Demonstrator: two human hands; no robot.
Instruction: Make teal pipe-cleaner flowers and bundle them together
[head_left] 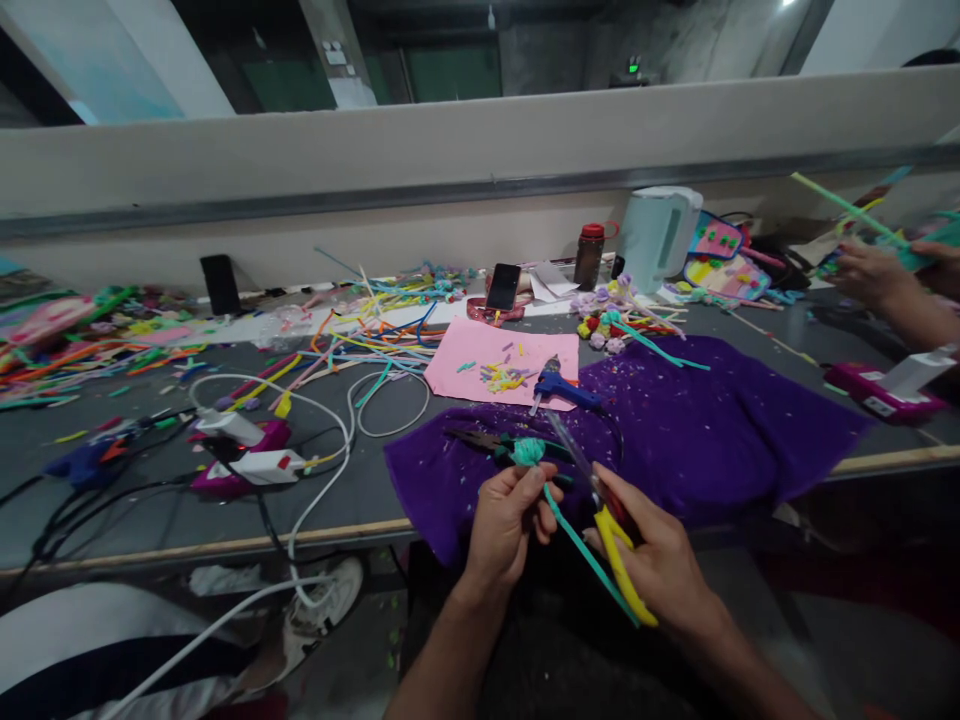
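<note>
My left hand pinches a teal pipe-cleaner flower just below its round, fuzzy head. Its long teal stem slants down to the right, passing close to my other hand. In my right hand is a pair of scissors with yellow handles, the blades pointing up and left beside the flower. Both hands are over the front edge of a purple cloth. Dark pliers lie on the cloth behind the flower, partly hidden by it.
A blue glue gun rests partly on a pink sheet with small cut pieces. Pipe cleaners cover the table's left side. Behind stand a kettle and a bottle. Power strips trail cables. Another person's hands work at right.
</note>
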